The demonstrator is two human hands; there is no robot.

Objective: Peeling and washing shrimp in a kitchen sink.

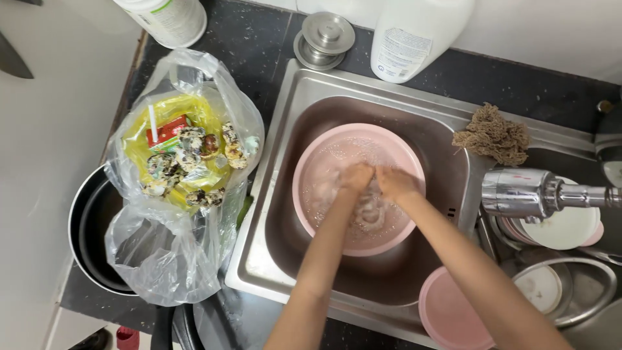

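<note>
A pink colander bowl (324,155) stands in the steel sink (295,97). Both my hands are inside it, close together. My left hand (356,176) and my right hand (395,183) are pressed into pale, whitish food (372,217) lying in the bowl. The fingers are bent down into the food and partly hidden, so the exact grip is unclear. My forearms reach in from the lower edge of the view.
A clear plastic bag (175,253) with speckled shells and scraps sits left of the sink, over a dark pan (91,240). A pink lid (450,314), plates (567,227) and a steel bowl (583,291) lie right. Tap (538,193), brown scrubber (494,136), sink plug (324,39), white jug (414,35).
</note>
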